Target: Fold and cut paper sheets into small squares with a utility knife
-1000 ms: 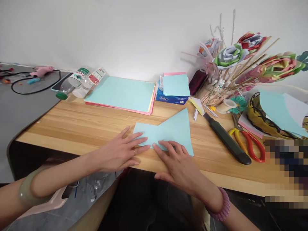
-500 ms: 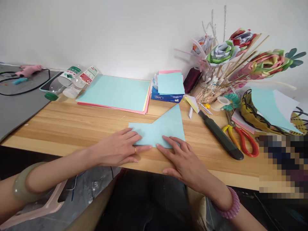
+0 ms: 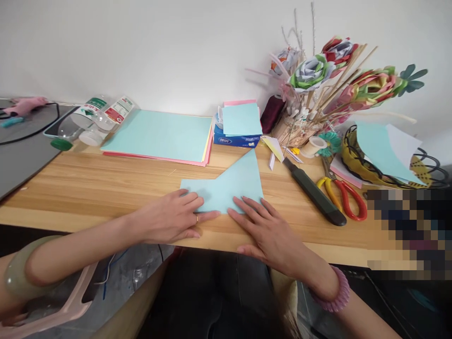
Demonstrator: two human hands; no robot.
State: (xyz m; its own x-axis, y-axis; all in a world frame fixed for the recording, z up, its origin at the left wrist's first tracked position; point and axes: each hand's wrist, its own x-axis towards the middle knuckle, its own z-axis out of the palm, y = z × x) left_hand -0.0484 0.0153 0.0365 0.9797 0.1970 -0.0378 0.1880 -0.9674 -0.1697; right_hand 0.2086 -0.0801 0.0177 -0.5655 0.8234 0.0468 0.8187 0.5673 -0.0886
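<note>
Two bare hands are flattening a folded pale-blue sheet (image 3: 235, 186) on a wooden table (image 3: 113, 183), in what looks like the creasing step of a paper fold. With the sheet taken as the clock's centre and the wall at twelve, its pointed corner is aiming at one o'clock, just short of a blue tissue box (image 3: 236, 141). The left hand (image 3: 173, 214), at eight, is resting half curled, its forefinger stretching along the sheet's near edge; the right hand (image 3: 270, 230), at four, is lying widely spread, fingertips touching the paper. Neither is gripping anything. A stack of coloured paper (image 3: 158, 134) is waiting at ten, while a dark-handled cutter (image 3: 318, 195) and scissors (image 3: 353, 200) are lying near three. Paper flowers (image 3: 312, 73) are standing between one and two. The next move seems to be calling for firm, even pressure along that near edge, the left hand steadying the paper while the right is running outward toward three, keeping the layers from slipping.
</note>
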